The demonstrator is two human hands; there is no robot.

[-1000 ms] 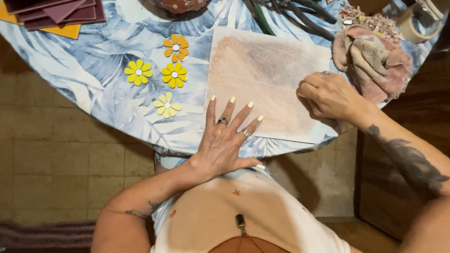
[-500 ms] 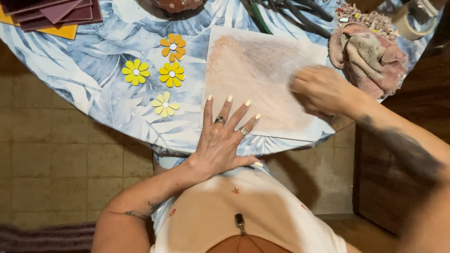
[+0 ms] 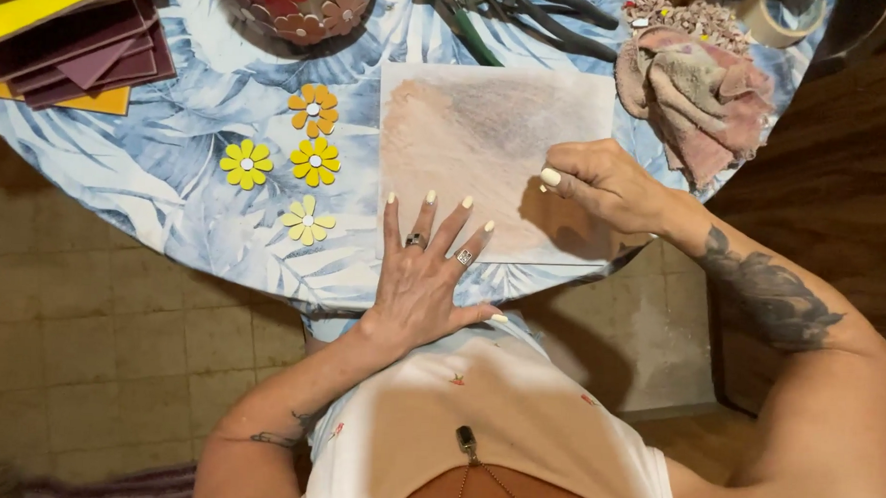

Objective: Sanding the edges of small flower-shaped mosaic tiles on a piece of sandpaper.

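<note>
Rubbing smudged pinkish-white square sheet (image 3: 486,152) at table (image 3: 170,200) centre: left hand (image 3: 425,268) flat, fingers spread, pins near edge; right hand (image 3: 602,184) clenched on sheet's right side, contents unclear. Keep pressure even, sheet steady.

Your round worktop (image 3: 170,200) wears a blue leaf-print cloth. On it lie a smudged pale sheet (image 3: 486,143), four flower cut-outs (image 3: 311,160) to its left, stacked maroon and yellow sheets (image 3: 67,40) at your far left, pliers (image 3: 530,11), and a crumpled pink rag (image 3: 699,96).
</note>
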